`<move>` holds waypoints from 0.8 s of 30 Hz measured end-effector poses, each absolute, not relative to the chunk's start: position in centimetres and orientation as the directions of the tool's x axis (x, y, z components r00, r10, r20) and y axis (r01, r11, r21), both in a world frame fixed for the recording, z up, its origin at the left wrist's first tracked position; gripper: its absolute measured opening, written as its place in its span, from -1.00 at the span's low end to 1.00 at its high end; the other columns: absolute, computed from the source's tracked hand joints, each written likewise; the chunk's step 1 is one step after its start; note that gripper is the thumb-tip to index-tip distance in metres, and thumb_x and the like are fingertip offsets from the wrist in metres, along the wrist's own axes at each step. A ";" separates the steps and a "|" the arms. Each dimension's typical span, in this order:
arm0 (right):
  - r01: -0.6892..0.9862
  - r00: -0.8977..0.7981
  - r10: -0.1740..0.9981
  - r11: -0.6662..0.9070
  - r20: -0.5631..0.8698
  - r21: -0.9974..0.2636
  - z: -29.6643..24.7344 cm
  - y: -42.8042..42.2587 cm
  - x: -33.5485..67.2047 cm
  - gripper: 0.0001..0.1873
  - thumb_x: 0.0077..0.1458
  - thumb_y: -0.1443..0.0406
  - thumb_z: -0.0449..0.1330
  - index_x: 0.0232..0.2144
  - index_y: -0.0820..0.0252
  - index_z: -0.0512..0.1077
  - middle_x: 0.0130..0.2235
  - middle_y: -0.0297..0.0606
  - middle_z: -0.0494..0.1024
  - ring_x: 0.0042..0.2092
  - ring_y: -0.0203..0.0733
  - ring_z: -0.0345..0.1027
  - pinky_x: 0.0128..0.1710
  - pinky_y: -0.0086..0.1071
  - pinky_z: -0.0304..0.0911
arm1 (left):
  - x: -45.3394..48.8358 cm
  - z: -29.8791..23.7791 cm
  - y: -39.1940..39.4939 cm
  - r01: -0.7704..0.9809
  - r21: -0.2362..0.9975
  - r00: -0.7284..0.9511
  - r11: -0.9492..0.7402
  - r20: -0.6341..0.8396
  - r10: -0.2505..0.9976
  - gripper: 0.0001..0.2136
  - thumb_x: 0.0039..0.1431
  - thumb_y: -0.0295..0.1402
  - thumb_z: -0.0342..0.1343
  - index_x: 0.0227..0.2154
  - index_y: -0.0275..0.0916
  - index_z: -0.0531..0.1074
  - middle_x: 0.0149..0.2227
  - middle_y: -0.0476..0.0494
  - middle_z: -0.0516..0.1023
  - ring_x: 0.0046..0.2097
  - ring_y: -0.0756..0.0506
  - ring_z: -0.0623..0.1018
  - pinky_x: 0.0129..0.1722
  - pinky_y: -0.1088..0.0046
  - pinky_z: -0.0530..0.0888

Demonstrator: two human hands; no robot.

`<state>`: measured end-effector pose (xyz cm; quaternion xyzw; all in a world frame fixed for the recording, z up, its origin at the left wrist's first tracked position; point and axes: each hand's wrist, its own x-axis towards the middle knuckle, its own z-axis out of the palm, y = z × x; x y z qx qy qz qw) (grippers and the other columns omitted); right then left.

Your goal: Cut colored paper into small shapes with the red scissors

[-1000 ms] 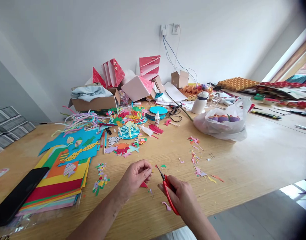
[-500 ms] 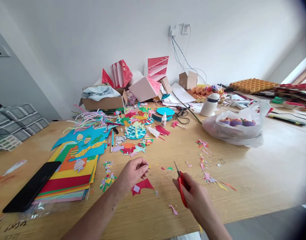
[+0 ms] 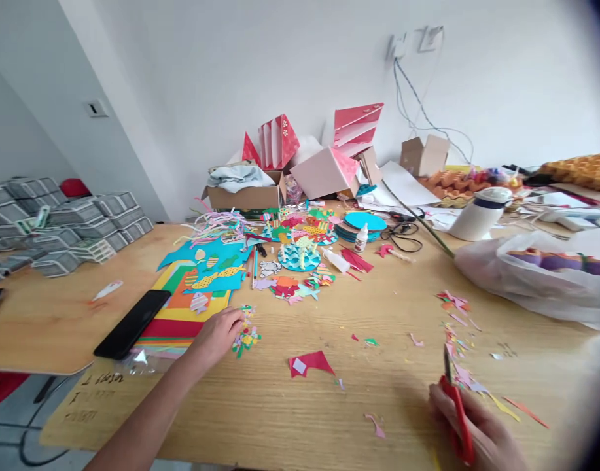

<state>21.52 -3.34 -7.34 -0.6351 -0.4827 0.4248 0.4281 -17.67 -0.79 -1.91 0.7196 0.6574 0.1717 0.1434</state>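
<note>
My right hand [image 3: 476,425] holds red-handled scissors [image 3: 457,418] low at the right, blades pointing up and away beside a strip of paper scraps [image 3: 459,366]. My left hand [image 3: 222,332] is closed, fingertips together at a small pile of coloured paper bits [image 3: 247,337]; anything between the fingers is too small or hidden to make out. Between my hands lies a dark red paper offcut [image 3: 319,362] with a lilac square on it. Behind my left hand, paper fish [image 3: 199,302] rest on a stack of coloured sheets [image 3: 172,327].
A black phone [image 3: 133,324] lies on the sheets' left edge. Further back are a blue wavy paper disc [image 3: 300,261], glue bottles [image 3: 361,239], blue discs [image 3: 364,221] and pipe cleaners [image 3: 216,226]. A plastic bag [image 3: 496,271] and a white container [image 3: 479,216] stand right.
My left hand has moved left from above the dark red offcut to the pile of small paper bits. My right hand has moved right with the scissors. The view has shifted left.
</note>
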 end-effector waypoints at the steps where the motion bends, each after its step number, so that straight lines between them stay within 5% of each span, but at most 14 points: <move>1: 0.213 0.169 0.975 -0.179 -0.144 -0.961 -7.4 -3.3 21.7 -0.65 -0.25 0.00 0.17 -0.61 0.17 0.31 -0.60 -0.35 0.33 -0.54 -0.26 0.18 -0.58 -0.46 0.14 | -17.8 -2.0 -0.9 0.898 0.432 0.073 -0.087 0.048 0.996 -0.83 0.05 -0.46 -0.16 -0.51 -0.21 0.33 -0.41 -0.07 0.42 -0.32 -0.05 0.39 -0.32 0.50 0.26; 13: 0.222 0.153 0.980 -0.162 -0.130 -0.962 -6.7 -3.6 21.3 -0.60 -0.34 -0.04 0.20 -0.68 0.16 0.29 -0.65 -0.39 0.23 -0.58 -0.32 0.09 -0.62 -0.49 0.06 | -18.0 -2.3 -1.0 0.911 0.405 0.066 -0.071 0.026 0.997 -0.81 0.03 -0.51 -0.15 -0.54 -0.23 0.35 -0.41 -0.08 0.43 -0.31 -0.05 0.40 -0.33 0.51 0.26; 17: 0.222 0.161 0.983 -0.126 -0.091 -0.967 -6.9 -3.7 21.2 -0.64 -0.20 0.01 0.16 -0.64 0.18 0.28 -0.62 -0.39 0.24 -0.56 -0.32 0.10 -0.59 -0.49 0.05 | -17.6 -1.7 -1.0 0.910 0.407 0.052 -0.081 0.081 0.995 -0.85 0.02 -0.45 -0.11 -0.56 -0.24 0.32 -0.45 -0.08 0.40 -0.38 -0.06 0.39 -0.38 0.48 0.27; 21: 0.162 0.156 0.986 -0.078 -0.052 -0.984 -6.4 -4.2 20.8 -0.64 -0.13 0.03 0.13 -0.66 0.18 0.21 -0.63 -0.43 0.18 -0.58 -0.36 0.03 -0.60 -0.50 0.00 | -13.9 -1.7 -1.6 0.831 0.516 0.137 -0.209 0.174 0.975 -0.84 0.05 -0.43 -0.10 -0.51 -0.22 0.37 -0.44 -0.08 0.42 -0.34 -0.07 0.41 -0.32 0.45 0.30; 24: 0.071 0.222 0.975 -0.040 -0.023 -0.997 -5.6 -5.1 21.0 -0.67 -0.09 0.08 0.12 -0.64 0.18 0.22 -0.62 -0.42 0.19 -0.57 -0.36 0.02 -0.59 -0.48 0.00 | -9.1 -2.0 -2.8 0.677 0.637 0.351 -0.368 0.160 0.922 -0.82 0.07 -0.44 -0.09 -0.41 -0.19 0.43 -0.38 -0.12 0.47 -0.28 -0.09 0.42 -0.25 0.42 0.31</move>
